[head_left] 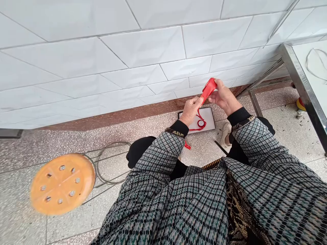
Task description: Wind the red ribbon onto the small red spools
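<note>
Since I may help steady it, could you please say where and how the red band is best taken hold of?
Probably pinch the red band by its upper left edge, coming from the left: it's flat, the left hand holds its lower end, and the right hand is at its upper right.

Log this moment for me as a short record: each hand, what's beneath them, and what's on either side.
Left hand: pinching the red band
Right hand: at the band's upper end, grip partly hidden
Beneath: dark-edged white panel on the floor, red-rimmed disc on it
Left side: orange stool with holes in its seat
Right side: metal-framed table
</note>
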The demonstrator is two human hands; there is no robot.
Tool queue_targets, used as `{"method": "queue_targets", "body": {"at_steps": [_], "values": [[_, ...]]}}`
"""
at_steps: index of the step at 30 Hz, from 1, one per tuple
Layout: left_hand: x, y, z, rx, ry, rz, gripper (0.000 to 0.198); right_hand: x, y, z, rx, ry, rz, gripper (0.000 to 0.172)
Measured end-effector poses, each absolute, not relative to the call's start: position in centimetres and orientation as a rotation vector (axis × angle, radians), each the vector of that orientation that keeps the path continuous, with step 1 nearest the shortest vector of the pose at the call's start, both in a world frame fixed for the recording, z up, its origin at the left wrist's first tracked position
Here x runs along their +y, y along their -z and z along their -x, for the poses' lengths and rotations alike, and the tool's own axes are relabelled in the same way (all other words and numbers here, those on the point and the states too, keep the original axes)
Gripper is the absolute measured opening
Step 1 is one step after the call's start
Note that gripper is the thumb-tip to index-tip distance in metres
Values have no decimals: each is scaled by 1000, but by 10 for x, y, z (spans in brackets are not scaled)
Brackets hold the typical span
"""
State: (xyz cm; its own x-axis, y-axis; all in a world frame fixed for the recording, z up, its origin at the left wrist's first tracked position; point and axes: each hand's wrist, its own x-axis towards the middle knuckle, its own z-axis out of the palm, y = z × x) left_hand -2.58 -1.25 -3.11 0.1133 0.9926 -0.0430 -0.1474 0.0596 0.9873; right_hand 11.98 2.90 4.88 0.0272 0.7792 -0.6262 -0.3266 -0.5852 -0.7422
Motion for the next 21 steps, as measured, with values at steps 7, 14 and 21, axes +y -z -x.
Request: {"method": "queue_targets", "body": {"at_steps": [7, 14, 21], "values": [[-7, 32, 38, 1160, -1056, -1462, 39, 26, -54, -126, -538, -1876, 1431, 42], [-5, 41, 42, 1178, -1300, -1763, 30, 22, -64, -130, -605, -2082, 1472, 54], [-9, 19, 52, 923, -1148, -1799, 42, 13, -65, -132, -721, -2171, 1434, 59]]}}
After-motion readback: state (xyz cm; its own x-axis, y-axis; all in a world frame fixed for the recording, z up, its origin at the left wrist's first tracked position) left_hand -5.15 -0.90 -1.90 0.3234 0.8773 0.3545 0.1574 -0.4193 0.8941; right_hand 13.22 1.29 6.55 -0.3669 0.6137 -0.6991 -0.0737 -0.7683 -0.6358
